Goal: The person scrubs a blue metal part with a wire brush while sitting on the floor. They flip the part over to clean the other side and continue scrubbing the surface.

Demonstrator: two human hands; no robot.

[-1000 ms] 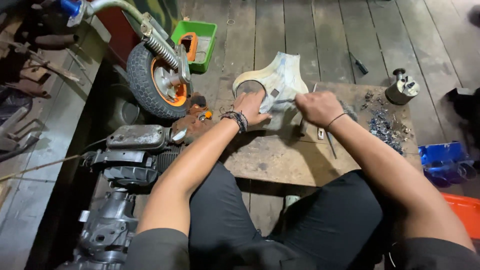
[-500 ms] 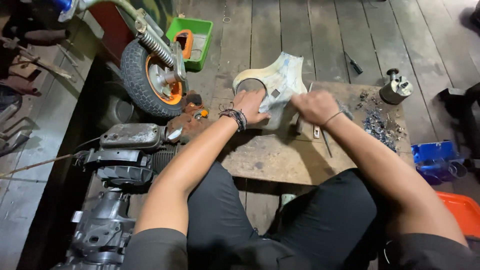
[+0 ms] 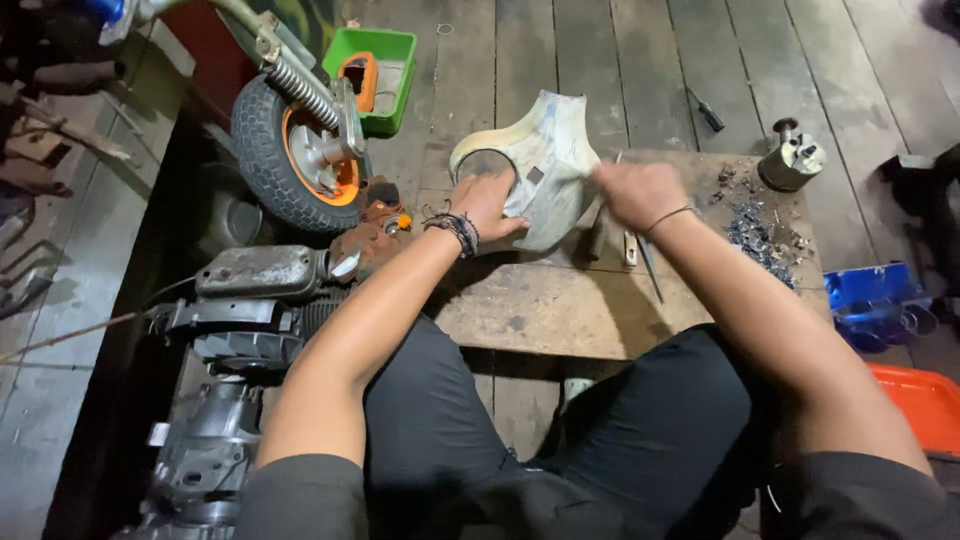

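Note:
A pale, curved scooter body panel [image 3: 545, 150] with a round cut-out rests on a low wooden board [image 3: 560, 305]. My left hand [image 3: 487, 205] grips the panel's lower left edge; a dark beaded bracelet sits on that wrist. My right hand [image 3: 638, 193] is closed against the panel's right edge, blurred, and whether it holds a tool I cannot tell. Thin metal tools [image 3: 640, 255] lie on the board just below that hand.
A small wheel with an orange hub [image 3: 300, 160] and an engine block [image 3: 250, 300] lie at left. Behind them stands a green tray [image 3: 385, 60]. A heap of metal scraps [image 3: 765, 235], a metal cylinder part [image 3: 790, 160], a blue container [image 3: 875, 300] and an orange tray [image 3: 925, 400] are at right.
The panel has shifted slightly on the board under both hands. My right hand has moved a little against its right edge. The view has drifted.

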